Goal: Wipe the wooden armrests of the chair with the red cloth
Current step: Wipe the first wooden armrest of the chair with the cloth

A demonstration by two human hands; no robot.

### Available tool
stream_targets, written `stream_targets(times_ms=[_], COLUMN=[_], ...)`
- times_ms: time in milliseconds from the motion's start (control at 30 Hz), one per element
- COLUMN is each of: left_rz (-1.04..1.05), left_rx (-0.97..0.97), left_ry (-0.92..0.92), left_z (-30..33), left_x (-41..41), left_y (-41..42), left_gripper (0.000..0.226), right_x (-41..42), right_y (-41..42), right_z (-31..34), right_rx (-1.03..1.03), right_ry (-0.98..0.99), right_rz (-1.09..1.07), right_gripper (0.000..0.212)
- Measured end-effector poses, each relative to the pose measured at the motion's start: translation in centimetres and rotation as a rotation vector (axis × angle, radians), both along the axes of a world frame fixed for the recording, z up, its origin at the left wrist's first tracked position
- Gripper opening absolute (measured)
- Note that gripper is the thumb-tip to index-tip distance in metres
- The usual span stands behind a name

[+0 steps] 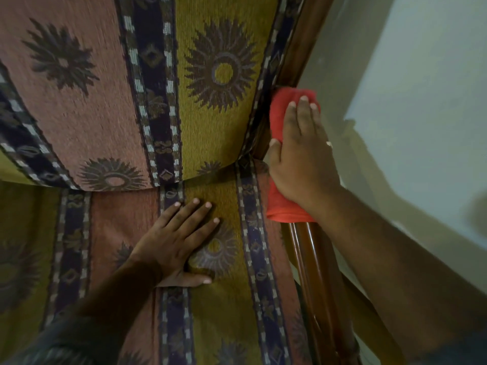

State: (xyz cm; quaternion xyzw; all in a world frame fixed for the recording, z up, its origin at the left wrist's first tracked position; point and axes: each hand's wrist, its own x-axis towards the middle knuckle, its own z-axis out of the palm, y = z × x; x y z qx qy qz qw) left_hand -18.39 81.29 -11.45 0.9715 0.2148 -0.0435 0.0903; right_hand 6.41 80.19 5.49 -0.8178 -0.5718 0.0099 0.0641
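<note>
Red cloth [283,196] lies under the right hand's [303,159] flat, extended fingers [303,111] on the wooden armrest [316,272].

Count as I see it: one chair, with two cushions, one back cushion [131,88] and one seat cushion [224,299]. One wooden armrest [316,285] in sight, on my right side. One red cloth [286,201]. Two hands of mine: one left hand [181,243], five digits showing, and one right hand [303,159], four digits showing. Sunburst motifs on the fabric: three on the back cushion, plus several more on the seat cushion, partly cut off or blurred.
</note>
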Motion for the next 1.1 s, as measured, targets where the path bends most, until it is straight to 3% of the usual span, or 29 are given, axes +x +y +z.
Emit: stream_targets(times_ms=[167,533,700,933,1100], left_rz=[-0.001,-0.004,-0.007,-0.013,-0.007], left_rx=[-0.010,0.011,-0.016,-0.018,-0.007], left_ry=[-0.018,-0.023,-0.027,-0.017,-0.027], left_z=[-0.1,0.0,0.0,-0.3,-0.3], left_x=[-0.1,0.0,0.0,0.0,0.0], left_y=[0.1,0.1,0.1,0.1,0.1], left_gripper=[0.116,0.116,0.115,0.115,0.115], right_x=[0.9,0.6,0.5,1.8,1.9], right_y=[2.3,1.9,-0.8,2.3,2.7], right_z=[0.8,1.0,0.7,0.9,0.9], right_rx=[-0.059,-0.026,-0.045,-0.101,-0.056], right_ry=[-0.099,0.109,0.096,-0.035,0.021], right_rz=[0.167,-0.011,0.045,0.192,0.121], right_gripper=[0.076,0.072,0.073,0.084,0.085])
